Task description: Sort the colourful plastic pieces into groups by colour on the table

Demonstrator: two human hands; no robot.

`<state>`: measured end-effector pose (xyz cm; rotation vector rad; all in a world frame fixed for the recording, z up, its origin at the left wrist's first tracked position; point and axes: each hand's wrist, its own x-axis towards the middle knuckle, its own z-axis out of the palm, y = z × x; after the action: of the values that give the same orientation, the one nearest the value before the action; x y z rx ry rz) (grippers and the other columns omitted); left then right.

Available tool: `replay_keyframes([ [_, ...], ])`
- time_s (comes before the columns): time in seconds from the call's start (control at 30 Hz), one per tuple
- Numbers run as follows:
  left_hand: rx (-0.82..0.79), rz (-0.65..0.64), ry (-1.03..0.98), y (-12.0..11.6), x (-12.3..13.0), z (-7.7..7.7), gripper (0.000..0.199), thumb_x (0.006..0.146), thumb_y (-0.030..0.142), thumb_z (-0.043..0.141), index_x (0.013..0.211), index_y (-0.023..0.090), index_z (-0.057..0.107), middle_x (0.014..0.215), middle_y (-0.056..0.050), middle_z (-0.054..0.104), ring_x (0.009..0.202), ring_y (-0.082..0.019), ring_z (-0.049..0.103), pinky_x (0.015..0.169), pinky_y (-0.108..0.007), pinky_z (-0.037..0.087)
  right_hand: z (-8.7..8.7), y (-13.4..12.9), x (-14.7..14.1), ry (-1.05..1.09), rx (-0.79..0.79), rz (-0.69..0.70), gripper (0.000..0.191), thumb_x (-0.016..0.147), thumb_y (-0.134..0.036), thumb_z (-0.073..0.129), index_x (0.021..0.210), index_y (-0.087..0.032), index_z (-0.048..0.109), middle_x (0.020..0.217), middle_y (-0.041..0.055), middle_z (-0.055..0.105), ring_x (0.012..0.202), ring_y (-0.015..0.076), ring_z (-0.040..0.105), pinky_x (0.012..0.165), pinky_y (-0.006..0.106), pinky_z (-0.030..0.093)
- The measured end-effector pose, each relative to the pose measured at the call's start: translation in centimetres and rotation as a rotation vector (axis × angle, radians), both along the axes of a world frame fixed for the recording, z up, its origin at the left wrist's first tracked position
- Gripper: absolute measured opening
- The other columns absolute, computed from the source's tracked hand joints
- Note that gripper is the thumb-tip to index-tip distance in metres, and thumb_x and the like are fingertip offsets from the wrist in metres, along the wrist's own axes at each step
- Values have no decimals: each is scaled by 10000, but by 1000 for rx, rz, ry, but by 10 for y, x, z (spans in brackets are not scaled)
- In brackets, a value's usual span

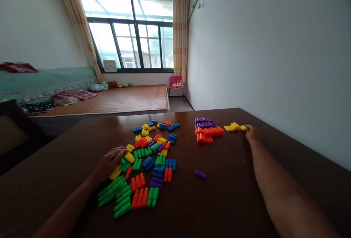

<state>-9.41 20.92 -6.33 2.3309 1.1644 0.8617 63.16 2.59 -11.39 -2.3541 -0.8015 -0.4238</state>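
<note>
My left hand rests at the left side of a loose pile of bullet-shaped plastic building blocks. Its fingers stretch out toward a yellow block and a smaller yellow block; whether they touch is hard to see. At the right of the table, my right hand pinches the end of a yellow block. That block lies in line with a yellow row. Left of this row are grouped purple blocks with orange blocks in front of them.
The pile mixes green blocks, orange blocks and blue blocks. One purple block lies alone on the dark brown table. Beyond stand a bed and a pink chair; a white wall runs along the right.
</note>
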Motion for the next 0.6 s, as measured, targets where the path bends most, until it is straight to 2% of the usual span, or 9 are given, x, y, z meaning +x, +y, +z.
replay_keyframes([
  [0.2, 3, 11, 0, -3, 3, 3, 536, 833, 646, 412, 964, 235, 730, 1159, -48, 676, 1091, -243, 613, 1004, -348, 452, 5, 0, -4, -19, -158, 47, 500, 785, -143, 457, 1239, -252, 635, 1097, 91, 700, 955, 242, 646, 885, 354, 470],
  [0.4, -11, -4, -29, -5, 4, 4, 518, 841, 625, 427, 958, 218, 725, 1144, -54, 678, 1075, -236, 619, 1001, -340, 453, 2, 0, -1, 6, -162, 36, 638, 706, -76, 477, 1317, -235, 568, 1095, 99, 694, 1005, 259, 627, 860, 348, 482],
  [0.6, -21, -21, -25, -9, 5, 3, 513, 872, 598, 405, 994, 207, 714, 1170, -64, 662, 1097, -227, 601, 1011, -345, 439, -6, -1, 13, 44, -165, 68, 655, 657, -95, 467, 1283, -238, 593, 1123, 128, 679, 1040, 315, 617, 854, 417, 484],
])
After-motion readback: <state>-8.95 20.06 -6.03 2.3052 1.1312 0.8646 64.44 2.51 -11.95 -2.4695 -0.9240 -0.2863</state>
